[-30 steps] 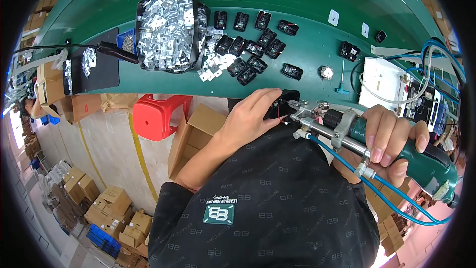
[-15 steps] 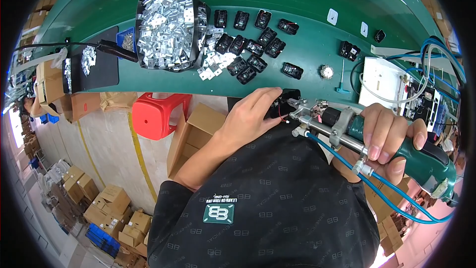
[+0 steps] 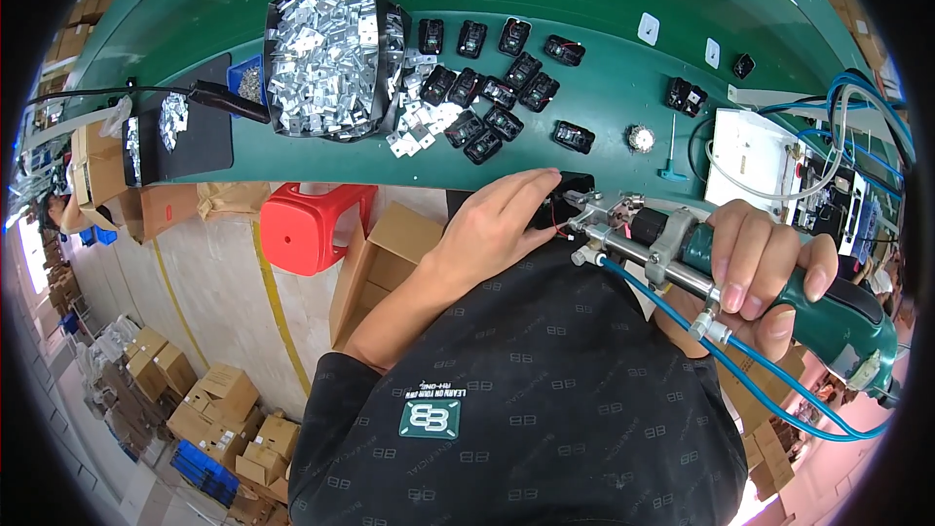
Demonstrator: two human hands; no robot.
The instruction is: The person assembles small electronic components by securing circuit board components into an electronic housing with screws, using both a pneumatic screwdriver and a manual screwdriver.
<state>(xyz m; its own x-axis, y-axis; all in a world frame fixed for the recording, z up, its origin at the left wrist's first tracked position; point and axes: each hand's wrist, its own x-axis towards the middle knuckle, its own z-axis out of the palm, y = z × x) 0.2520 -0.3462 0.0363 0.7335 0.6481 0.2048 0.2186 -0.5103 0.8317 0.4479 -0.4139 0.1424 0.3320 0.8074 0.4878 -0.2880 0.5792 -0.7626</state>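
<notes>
The left hand (image 3: 492,229) is gripping a black housing (image 3: 579,181) at its fingertips; to its right, the right hand (image 3: 765,268) is clasping a green power driver (image 3: 843,321). Both are barely shifting from moments ago, apparently keeping work there.

Black fabric garment (image 3: 584,385): small grey lettering repeated all over
Green rectangular patch (image 3: 430,419), below the left hand (image 3: 497,219): white letters

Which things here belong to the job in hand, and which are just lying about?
Likely in the job:
black part, in the left hand
power tool, in the right hand
other black parts
metal pieces, perhaps

Probably just about:
red stool
floor cartons
T-handle tool, unheld
</notes>
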